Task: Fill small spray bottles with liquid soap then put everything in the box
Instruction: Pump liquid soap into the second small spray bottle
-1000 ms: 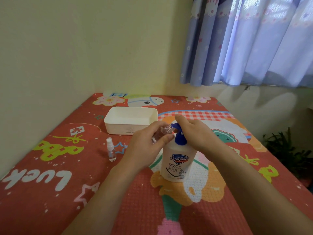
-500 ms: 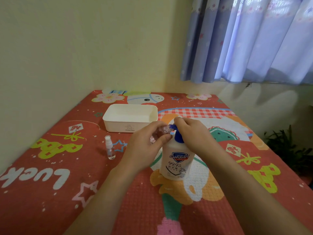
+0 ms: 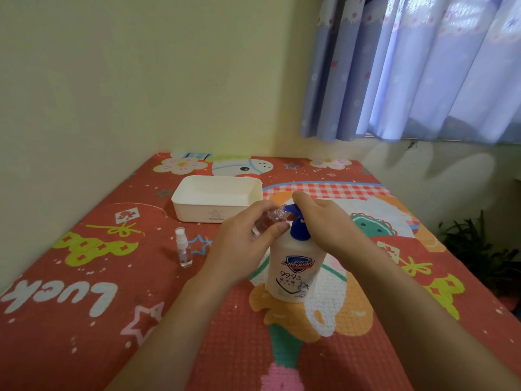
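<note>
Head view shows the filling step in hand: the left hand [image 3: 248, 244] is curled round a small clear spray bottle [image 3: 267, 222], holding it tilted with its open mouth up against the blue pump nozzle [image 3: 290, 211] of the soap bottle [image 3: 296, 266]. The right hand [image 3: 327, 221] lies over the pump head, fingers bent down on it, apparently ready to press. The small bottle's long axis runs slanting, base toward the near left, mouth toward the far right at the nozzle tip. The soap bottle stands upright on the patterned surface [image 3: 84, 320], its label facing the camera.

A second spray bottle [image 3: 183, 248], capped, stands upright to the left, well apart from the hands. The white box [image 3: 217, 201] sits beyond it, open side up.

Next, I judge, comes a slow push on the pump with mouth and nozzle kept in line, since a slight miss would send soap down the outside. How full the held bottle is cannot be told.
</note>
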